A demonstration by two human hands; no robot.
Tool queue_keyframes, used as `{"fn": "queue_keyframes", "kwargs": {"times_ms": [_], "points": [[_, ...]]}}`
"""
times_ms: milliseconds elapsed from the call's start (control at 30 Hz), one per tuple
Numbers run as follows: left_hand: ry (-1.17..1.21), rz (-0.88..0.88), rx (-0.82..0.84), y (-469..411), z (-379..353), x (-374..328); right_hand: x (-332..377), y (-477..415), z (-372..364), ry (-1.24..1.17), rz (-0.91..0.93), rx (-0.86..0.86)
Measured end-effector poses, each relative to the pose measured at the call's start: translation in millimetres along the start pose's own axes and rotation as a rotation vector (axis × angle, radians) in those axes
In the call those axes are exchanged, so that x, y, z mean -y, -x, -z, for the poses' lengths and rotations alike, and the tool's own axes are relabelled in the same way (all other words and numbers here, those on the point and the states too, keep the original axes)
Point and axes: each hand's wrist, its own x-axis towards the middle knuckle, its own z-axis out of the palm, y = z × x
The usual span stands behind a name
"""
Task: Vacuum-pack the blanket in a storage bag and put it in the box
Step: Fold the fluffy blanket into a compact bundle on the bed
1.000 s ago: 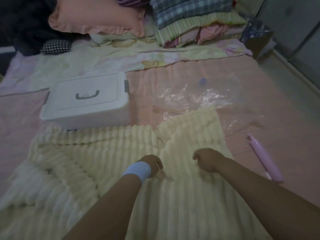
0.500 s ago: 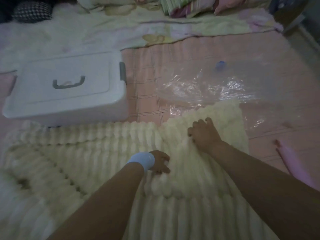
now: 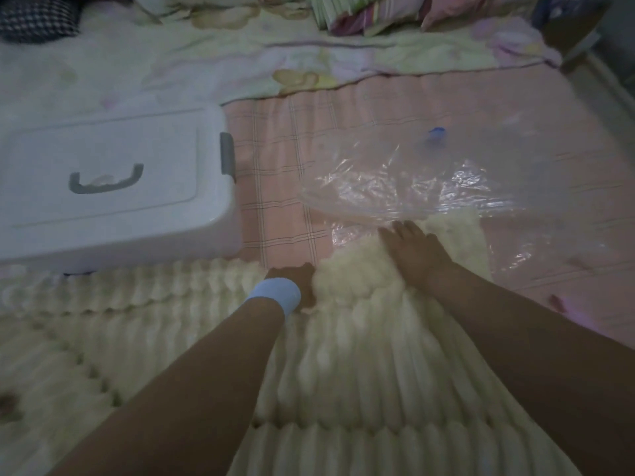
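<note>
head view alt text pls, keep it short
Two bare hands on a cream ribbed blanket spread on a bed: the right hand lies flat on a folded corner, the left hand at the fold's edge, fingers hidden. Beyond lie a clear storage bag and a closed white box.

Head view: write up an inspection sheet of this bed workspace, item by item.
Surface: pink plaid bed sheet, lying flat.
Job's things: cream blanket spread in front, a flap folded over at right; clear storage bag flat beyond it, blue valve on top; white box, lid on.
Clutter: blurred pink item at the right edge.
Hands: left hand, blue wristband, at the flap's edge, grip hidden; right hand flat on the flap, fingers straight.
Cables: nothing seen.
Surroundings: floral bedding, folded linens, checked cushion at the far side.
</note>
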Motion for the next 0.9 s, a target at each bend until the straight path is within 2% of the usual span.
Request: {"fn": "queue_keyframes", "kwargs": {"times_ms": [100, 200, 300, 367, 467, 600, 633, 667, 733, 767, 800, 833, 900], "points": [[-0.105, 0.018, 0.163, -6, 6, -7, -13, 4, 9, 0.230, -0.016, 0.110], [-0.083, 0.008, 0.149, -8, 21, -16, -24, 5, 14, 0.361, -0.043, 0.148], [-0.017, 0.011, 0.132, -13, 44, -18, -43, 6, 24, 0.283, -0.059, 0.148], [0.016, 0.042, -0.026, -19, 67, -18, -57, 2, 34, 0.232, -0.073, 0.007], [-0.126, 0.089, -0.383, -33, 89, -17, -66, -16, 42, 0.272, -0.091, -0.217], [-0.103, 0.078, -0.696, -44, 74, -10, -63, -41, 40, 0.333, -0.221, -0.466], [-0.060, 0.057, -0.698, -45, 67, -7, -60, -43, 35, 0.347, -0.218, -0.524], [-0.030, 0.029, -0.657, -47, 61, -6, -57, -43, 30, 0.370, -0.138, -0.591], [-0.069, 0.003, -0.544, -48, 52, -6, -48, -41, 6, 0.396, 0.243, -0.674], [-0.096, 0.016, -0.561, -50, 53, -5, -40, -38, -2, 0.362, 0.426, -0.613], [-0.122, 0.045, -0.611, -51, 57, -6, -35, -34, -7, 0.314, 0.507, -0.488], [-0.135, 0.075, -0.684, -52, 62, -4, -28, -29, -7, 0.258, 0.477, -0.322], [-0.158, 0.074, -0.760, -52, 70, -3, -24, -25, -9, 0.208, 0.238, -0.034]]}}
